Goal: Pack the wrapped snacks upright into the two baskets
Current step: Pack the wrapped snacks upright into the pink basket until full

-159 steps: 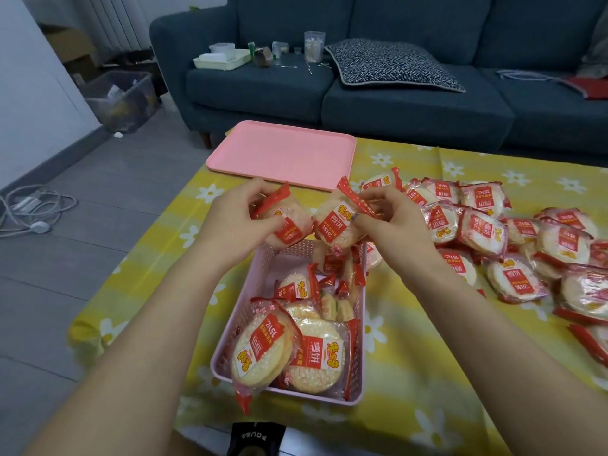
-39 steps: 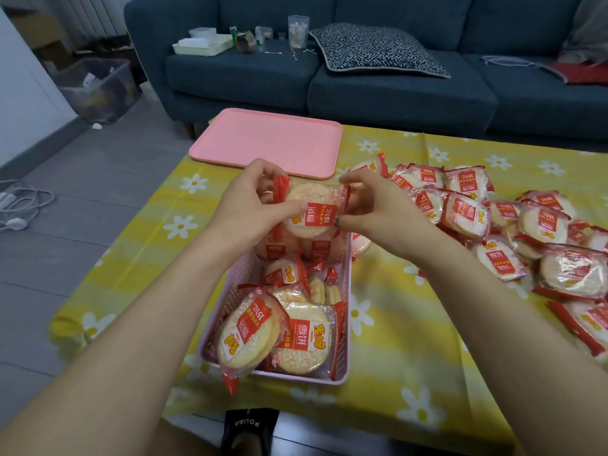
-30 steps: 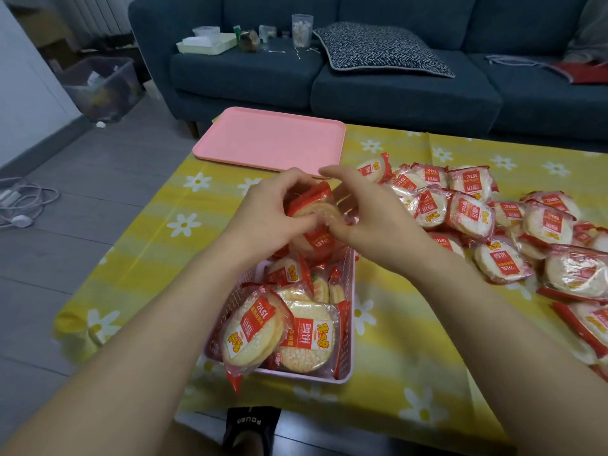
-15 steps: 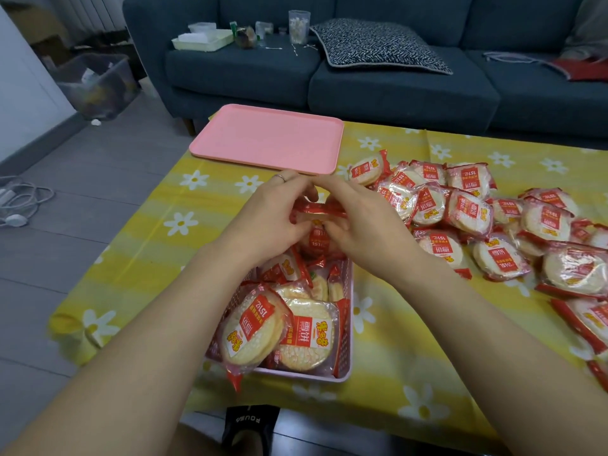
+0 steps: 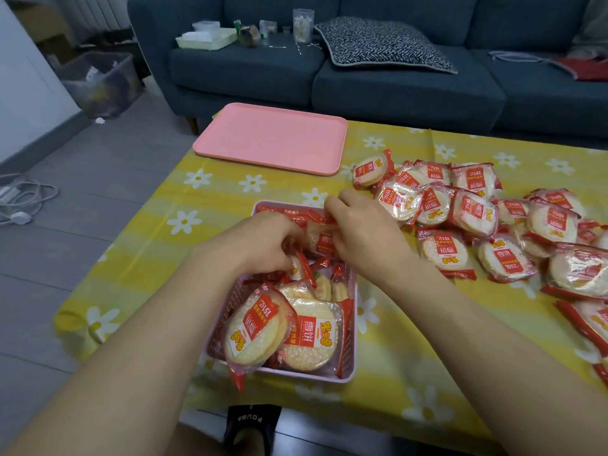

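The basket (image 5: 348,327) sits near the table's (image 5: 210,268) front edge, its near rim close to the drop. Bare cloth lies open to its left and between it and the tray (image 5: 269,138) at the far left corner. To the right, a loose pile (image 5: 473,222) of wrapped snacks covers the cloth out to the frame edge, its nearest packs just beside the right hand (image 5: 365,235). A narrow strip of cloth separates the basket's right wall from that pile.

Both hands are down in the far half of the basket. The left hand (image 5: 260,245) has its fingers curled round the left side of one snack (image 5: 320,240); the right hand's fingers and thumb are clamped on that snack's right side and top seal. The snack stands on edge against others at the far wall.

Against the frame one second ago, the hands and snack have dropped from above the rim to inside the basket; five seconds ago each hand held a separate pack.

The snacks are round pale rice crackers in clear wrap with red ends and red-and-white labels. Two packs (image 5: 286,330) at the basket's near end lean back, faces up; those behind stand upright. Only one basket is visible.
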`<state>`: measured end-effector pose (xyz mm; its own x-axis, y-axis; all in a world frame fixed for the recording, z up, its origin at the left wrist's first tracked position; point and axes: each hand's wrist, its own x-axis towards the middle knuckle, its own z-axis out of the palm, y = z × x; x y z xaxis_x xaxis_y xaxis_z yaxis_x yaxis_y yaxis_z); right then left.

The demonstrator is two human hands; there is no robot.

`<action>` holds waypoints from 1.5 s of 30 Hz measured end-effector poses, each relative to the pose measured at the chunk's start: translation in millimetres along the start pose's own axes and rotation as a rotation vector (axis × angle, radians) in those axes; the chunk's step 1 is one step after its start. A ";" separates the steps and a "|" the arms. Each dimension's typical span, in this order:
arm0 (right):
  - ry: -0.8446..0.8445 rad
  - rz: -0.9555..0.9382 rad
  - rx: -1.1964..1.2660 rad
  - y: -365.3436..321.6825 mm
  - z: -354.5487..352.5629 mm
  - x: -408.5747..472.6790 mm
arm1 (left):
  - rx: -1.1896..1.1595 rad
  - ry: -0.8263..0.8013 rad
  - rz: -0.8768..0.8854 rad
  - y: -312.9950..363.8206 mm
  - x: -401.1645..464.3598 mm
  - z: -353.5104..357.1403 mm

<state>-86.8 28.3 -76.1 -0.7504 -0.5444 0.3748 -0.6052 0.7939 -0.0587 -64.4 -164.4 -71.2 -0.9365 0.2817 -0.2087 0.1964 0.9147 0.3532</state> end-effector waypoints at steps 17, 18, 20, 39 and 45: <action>-0.065 0.083 -0.182 -2.2 7.6 0.4 | 0.090 0.204 0.001 -16.3 -11.1 -22.9; -0.073 0.090 -0.184 -3.0 7.5 0.6 | 0.110 0.213 -0.014 -17.3 -12.3 -23.8; -0.091 0.101 -0.168 -2.9 4.9 1.1 | 0.138 0.221 -0.035 -19.1 -13.2 -23.6; -0.500 -0.033 0.079 -30.8 -17.4 -8.6 | 0.379 0.344 -0.134 -8.1 -2.8 -0.1; -0.502 0.054 0.320 -26.5 -28.6 -2.2 | 0.346 0.314 -0.099 -8.0 0.2 0.4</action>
<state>-61.5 16.2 -48.9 -0.7690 -0.6288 -0.1147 -0.5541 0.7453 -0.3709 -66.1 -171.6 -74.5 -0.9877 0.1358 0.0781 0.1370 0.9905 0.0103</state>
